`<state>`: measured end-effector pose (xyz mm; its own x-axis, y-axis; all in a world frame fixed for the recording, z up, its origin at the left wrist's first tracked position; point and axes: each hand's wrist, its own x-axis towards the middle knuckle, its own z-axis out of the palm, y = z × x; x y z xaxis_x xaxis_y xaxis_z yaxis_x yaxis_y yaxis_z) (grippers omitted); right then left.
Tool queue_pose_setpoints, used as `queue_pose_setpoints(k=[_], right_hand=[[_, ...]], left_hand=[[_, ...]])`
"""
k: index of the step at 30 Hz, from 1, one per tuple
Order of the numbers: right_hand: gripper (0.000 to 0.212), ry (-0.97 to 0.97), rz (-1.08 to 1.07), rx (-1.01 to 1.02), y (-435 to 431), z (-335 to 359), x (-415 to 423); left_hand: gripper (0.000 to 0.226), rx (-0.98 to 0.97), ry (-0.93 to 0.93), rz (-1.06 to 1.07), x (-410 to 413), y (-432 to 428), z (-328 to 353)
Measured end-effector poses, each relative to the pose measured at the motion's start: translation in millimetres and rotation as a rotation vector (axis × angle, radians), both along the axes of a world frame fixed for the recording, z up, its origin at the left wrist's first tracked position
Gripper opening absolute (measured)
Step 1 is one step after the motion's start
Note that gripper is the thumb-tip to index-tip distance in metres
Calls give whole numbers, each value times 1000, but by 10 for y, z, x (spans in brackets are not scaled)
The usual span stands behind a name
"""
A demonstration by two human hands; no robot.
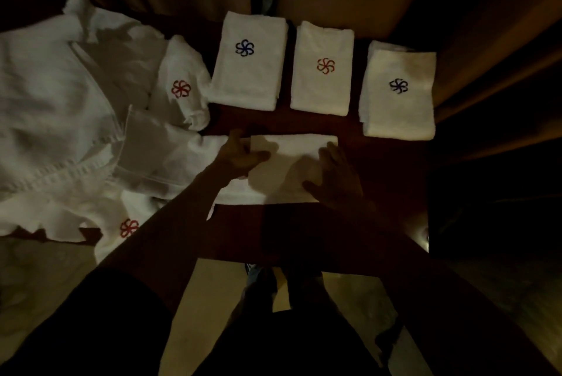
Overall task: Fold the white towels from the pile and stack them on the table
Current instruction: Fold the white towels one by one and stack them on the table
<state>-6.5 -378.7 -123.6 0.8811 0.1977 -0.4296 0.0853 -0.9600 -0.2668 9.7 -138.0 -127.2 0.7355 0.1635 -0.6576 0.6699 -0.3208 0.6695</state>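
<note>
Towel point(286, 162), partly folded, lies on the table point(386, 181) right in front of me, just beside the pile point(60, 96) on my left. My left hand point(243, 153) pinches its left edge, thumb behind and fingers over the top layer. My right hand point(334, 176) lies flat on its right part, fingers straight and spread, grasping nothing. Beyond it three folded stacks stand in a row, apart from each other: left stack point(249, 71) with a blue mark, middle stack point(320, 86) with a red one, right stack point(398, 108) with a dark one.
</note>
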Motion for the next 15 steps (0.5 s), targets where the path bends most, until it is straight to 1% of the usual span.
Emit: queue_pose_setpoints(k=[2,4,6,9,11,13,15], right_hand=[[94,-20,8,4,14,-14,8],[95,-36,9,2,40,-12,4],[97,-46,27,-13,57,-13,-13],[100,-39,50,-42,48,-19,-50],[101,-36,62,-48,25,-31,-60],[102,-22,86,-59,3,-40,-52],[104,2,103,-80,-2,-21,-38]], left_hand=[[94,-74,-7,-67,-38,78,-1],[96,-66,-68,-135,-51,108,0],[90,99,-147,-236,-76,91,-5],[72,413,-263,-412,-213,40,-62],[63,576,-405,-464,-347,15,-83],[57,654,-515,-536,-420,7,-90],[55,658,-465,-617,-429,27,-73]])
